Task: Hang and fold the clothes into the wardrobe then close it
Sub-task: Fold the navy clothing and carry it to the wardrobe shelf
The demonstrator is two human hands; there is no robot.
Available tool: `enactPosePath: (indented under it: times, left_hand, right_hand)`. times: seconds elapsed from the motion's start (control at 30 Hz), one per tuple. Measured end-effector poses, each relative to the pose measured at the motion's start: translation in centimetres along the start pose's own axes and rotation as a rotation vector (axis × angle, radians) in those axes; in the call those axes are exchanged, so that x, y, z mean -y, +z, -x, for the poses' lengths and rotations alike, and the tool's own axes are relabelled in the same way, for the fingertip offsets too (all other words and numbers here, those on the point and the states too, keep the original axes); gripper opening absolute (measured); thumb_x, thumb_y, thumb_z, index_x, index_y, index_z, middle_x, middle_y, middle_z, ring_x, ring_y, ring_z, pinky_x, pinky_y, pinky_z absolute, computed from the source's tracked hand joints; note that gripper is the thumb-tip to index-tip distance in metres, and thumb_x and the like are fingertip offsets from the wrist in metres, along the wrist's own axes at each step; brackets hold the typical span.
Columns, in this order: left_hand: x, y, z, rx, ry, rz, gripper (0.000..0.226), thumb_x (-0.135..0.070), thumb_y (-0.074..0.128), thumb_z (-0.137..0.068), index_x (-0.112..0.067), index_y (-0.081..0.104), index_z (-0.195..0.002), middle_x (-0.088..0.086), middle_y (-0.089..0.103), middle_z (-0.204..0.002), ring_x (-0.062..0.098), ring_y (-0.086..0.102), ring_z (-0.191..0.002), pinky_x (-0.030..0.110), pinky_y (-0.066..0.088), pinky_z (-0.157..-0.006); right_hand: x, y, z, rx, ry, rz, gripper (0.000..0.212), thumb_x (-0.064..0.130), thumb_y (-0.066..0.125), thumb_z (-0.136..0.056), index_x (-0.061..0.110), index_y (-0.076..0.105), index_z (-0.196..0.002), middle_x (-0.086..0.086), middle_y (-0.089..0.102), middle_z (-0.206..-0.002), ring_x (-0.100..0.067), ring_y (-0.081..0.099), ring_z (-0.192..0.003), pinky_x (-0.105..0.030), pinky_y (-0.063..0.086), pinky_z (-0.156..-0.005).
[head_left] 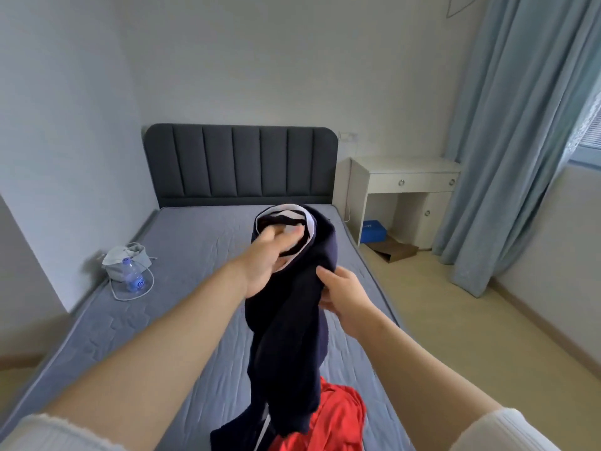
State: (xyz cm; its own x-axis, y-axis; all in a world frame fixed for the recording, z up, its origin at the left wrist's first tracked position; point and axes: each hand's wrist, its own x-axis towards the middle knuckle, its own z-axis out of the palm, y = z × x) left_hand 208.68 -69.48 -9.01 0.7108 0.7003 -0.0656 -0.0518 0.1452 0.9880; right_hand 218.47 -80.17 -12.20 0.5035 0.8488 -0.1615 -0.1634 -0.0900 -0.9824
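Observation:
A dark navy garment [292, 336] with a white-trimmed neck opening hangs in the air above the bed [182, 255]. My left hand [270, 258] reaches into the white-edged opening, its fingers blurred among the fabric. My right hand [344, 294] pinches the garment's side just below the collar. The lower part of the garment trails down to the mattress. A red garment [335, 418] lies crumpled on the bed's near end, partly behind the navy one. No wardrobe is in view.
A grey bag, a white mask, a water bottle [133, 276] and a white cable lie at the bed's left edge. A white desk [406, 190] stands right of the grey headboard, a blue box under it. Blue curtains [507, 141] hang on the right above pale floor.

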Motion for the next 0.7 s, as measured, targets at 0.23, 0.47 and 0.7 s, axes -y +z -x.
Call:
enactPosePath:
  times: [0.23,0.47,0.7]
  left_hand:
    - [5.4,-3.6,2.8,0.205,-0.390,-0.322,0.044,-0.047,0.063,-0.083,-0.032,0.049,-0.121,-0.008,0.062,-0.114,0.014,0.062,-0.102,0.035,0.048,-0.089]
    - [3.0,-2.1,2.0,-0.118,-0.493,0.082,0.019,-0.017,0.051,-0.095,-0.005,0.061,-0.084,0.008,0.069,-0.061,0.019,0.066,-0.057,0.027,0.054,-0.051]
    - [-0.6,0.2,0.2,-0.266,-0.294,0.336,0.044,0.008,0.026,-0.098,-0.006,0.043,-0.060,-0.001,0.040,-0.026,0.006,0.042,-0.023,0.013,0.036,-0.032]
  right_hand:
    - [4.3,0.3,-1.4,-0.153,0.028,-0.380,0.022,0.021,0.042,-0.099,0.013,0.055,-0.082,-0.009,0.057,-0.080,-0.020,0.056,-0.075,-0.028,0.045,-0.067]
    - [1.4,-0.5,-1.1,-0.155,0.082,-0.087,0.026,0.029,0.051,-0.093,0.016,0.054,-0.116,-0.009,0.056,-0.114,-0.025,0.053,-0.103,-0.037,0.042,-0.090]
    - [-1.8,1.1,1.0,0.154,-0.180,0.046,0.028,0.021,0.065,-0.086,0.031,0.050,-0.108,0.014,0.057,-0.107,0.008,0.058,-0.089,-0.006,0.046,-0.069]
